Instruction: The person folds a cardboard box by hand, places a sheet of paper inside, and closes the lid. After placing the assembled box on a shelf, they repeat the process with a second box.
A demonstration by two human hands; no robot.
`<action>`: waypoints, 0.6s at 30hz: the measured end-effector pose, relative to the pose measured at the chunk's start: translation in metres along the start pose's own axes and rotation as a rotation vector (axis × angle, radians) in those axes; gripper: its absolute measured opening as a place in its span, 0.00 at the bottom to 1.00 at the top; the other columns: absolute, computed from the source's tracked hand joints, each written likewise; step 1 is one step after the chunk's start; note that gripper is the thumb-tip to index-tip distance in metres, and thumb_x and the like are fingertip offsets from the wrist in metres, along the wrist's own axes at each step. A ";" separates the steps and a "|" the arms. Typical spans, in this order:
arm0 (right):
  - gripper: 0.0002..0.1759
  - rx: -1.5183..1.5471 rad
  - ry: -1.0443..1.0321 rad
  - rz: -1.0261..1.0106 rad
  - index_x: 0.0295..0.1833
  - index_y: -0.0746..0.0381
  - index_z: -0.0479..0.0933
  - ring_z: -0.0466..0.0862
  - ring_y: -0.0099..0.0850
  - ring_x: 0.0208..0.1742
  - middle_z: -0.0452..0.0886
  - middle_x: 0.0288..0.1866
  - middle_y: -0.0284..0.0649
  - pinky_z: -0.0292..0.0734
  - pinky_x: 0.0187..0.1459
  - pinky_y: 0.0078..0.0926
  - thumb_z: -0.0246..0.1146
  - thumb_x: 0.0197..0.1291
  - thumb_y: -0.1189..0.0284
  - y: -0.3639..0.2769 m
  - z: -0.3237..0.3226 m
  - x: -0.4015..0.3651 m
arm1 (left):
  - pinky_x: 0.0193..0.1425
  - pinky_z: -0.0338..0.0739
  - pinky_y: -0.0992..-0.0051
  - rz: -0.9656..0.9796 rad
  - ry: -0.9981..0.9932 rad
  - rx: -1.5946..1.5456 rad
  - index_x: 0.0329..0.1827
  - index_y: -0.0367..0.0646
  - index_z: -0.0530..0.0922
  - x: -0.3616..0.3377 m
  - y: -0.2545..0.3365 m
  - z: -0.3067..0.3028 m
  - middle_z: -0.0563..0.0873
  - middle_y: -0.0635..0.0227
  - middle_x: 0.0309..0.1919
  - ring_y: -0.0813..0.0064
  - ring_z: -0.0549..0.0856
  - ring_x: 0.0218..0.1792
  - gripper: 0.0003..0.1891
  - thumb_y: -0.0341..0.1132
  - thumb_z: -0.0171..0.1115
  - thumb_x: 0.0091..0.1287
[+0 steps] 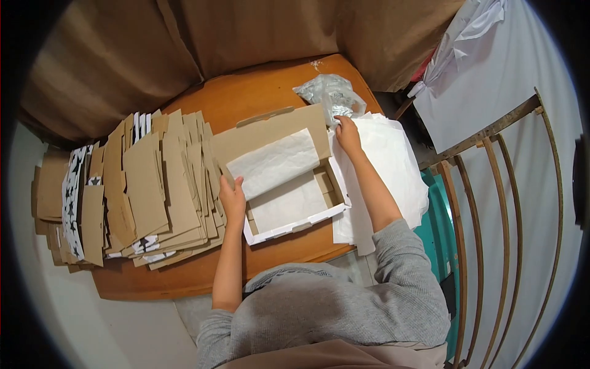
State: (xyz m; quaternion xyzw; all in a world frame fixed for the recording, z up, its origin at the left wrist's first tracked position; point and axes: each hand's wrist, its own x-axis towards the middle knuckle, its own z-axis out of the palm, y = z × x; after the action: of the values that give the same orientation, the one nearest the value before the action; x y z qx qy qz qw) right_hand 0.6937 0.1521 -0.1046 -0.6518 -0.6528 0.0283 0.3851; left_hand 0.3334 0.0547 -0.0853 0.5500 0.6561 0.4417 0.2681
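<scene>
In front of me an open cardboard box (297,231), white outside and brown inside, lies on the table with its lid (270,132) folded back. White tissue paper (273,161) lines it, one part lying over the lid and another on the bottom. My left hand (232,200) grips the box's left side near the hinge, thumb by the paper. Beyond the box's right corner, my right hand (348,136) has its fingers closed at the near edge of a clear plastic bag (335,92) with silvery contents. What exactly its fingertips pinch is partly hidden.
Many flattened cardboard boxes (147,184) are piled at the left, some with black stars on white. A stack of white paper sheets (384,166) lies right of the box on the orange-brown table (246,92). A wooden rack (485,141) and a teal object (439,227) stand at the right.
</scene>
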 end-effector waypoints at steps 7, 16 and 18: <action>0.18 -0.075 0.041 0.120 0.52 0.67 0.76 0.78 0.51 0.50 0.79 0.46 0.55 0.72 0.54 0.41 0.56 0.53 0.81 0.024 0.035 0.018 | 0.43 0.74 0.64 -0.004 0.026 0.054 0.43 0.32 0.69 0.000 0.006 -0.001 0.82 0.44 0.36 0.51 0.81 0.37 0.14 0.36 0.58 0.69; 0.29 -0.172 -0.012 0.269 0.60 0.60 0.71 0.74 0.52 0.54 0.72 0.58 0.51 0.71 0.56 0.42 0.65 0.49 0.80 0.029 0.045 0.013 | 0.44 0.74 0.68 -0.071 -0.001 0.039 0.46 0.32 0.70 -0.001 0.011 -0.001 0.82 0.50 0.36 0.60 0.80 0.36 0.13 0.35 0.58 0.69; 0.28 -0.122 0.044 0.233 0.60 0.60 0.71 0.75 0.51 0.54 0.74 0.55 0.51 0.71 0.55 0.41 0.64 0.50 0.80 0.030 0.044 0.012 | 0.44 0.74 0.68 -0.068 0.016 0.047 0.46 0.33 0.70 -0.001 0.009 -0.001 0.83 0.49 0.36 0.59 0.81 0.37 0.14 0.36 0.58 0.69</action>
State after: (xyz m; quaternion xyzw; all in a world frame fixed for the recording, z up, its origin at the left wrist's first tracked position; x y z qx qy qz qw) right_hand 0.6961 0.1872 -0.1462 -0.7458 -0.5647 0.0189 0.3531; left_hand 0.3372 0.0539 -0.0775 0.5302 0.6867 0.4211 0.2645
